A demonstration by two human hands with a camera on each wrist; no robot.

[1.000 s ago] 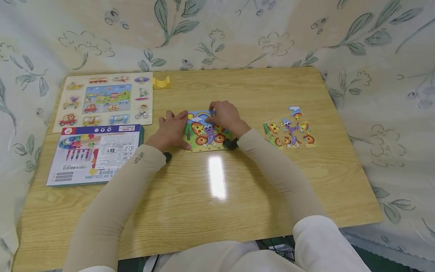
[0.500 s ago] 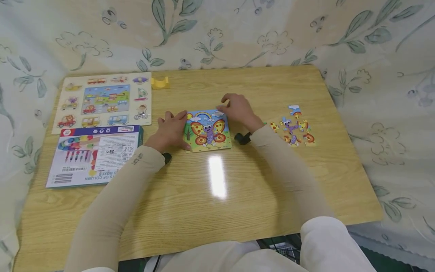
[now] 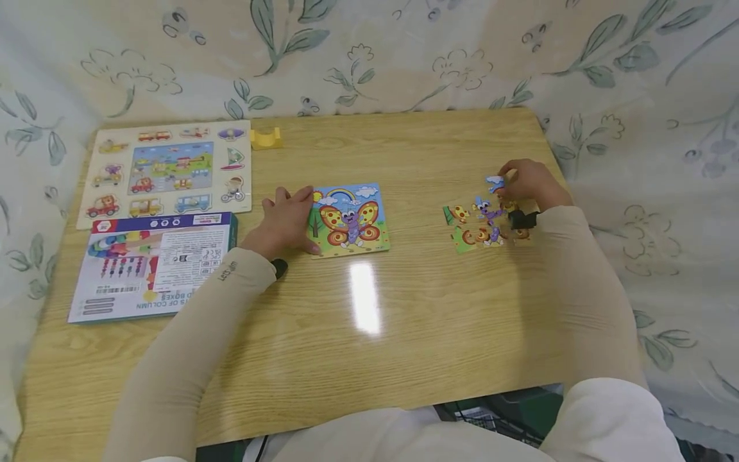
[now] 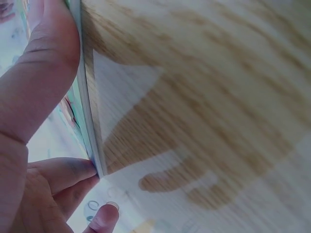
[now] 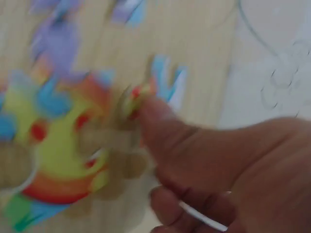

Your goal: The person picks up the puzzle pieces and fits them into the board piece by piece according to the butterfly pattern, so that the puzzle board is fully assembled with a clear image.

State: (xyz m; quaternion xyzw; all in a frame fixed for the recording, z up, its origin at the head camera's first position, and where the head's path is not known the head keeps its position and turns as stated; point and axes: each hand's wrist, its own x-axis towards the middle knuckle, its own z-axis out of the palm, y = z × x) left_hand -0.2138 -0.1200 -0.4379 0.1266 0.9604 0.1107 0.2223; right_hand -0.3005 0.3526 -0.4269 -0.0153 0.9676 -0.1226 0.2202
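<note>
The square butterfly board [image 3: 349,221] lies flat on the table. My left hand [image 3: 283,224] holds its left side, thumb at the near corner and a finger at the far corner; the left wrist view shows fingers [image 4: 96,169] against the board's edge. Loose butterfly puzzle pieces [image 3: 487,208] lie in a group to the right. Over their far right part is my right hand [image 3: 534,183], covering some of them. In the blurred right wrist view, the right hand [image 5: 194,165] pinches a small yellow-and-red piece [image 5: 131,102] at the thumb tip.
A vehicle picture board [image 3: 231,202] lies at the far left, with a flat printed box [image 3: 124,276] overlapping its near side. Beside that board stands a yellow holder [image 3: 266,138]. A flowered curtain [image 3: 392,58] hangs behind the table.
My right hand has left the butterfly board and moved right to the loose pieces, where it pinches one. The left hand keeps its place on the board. The view has shifted slightly.
</note>
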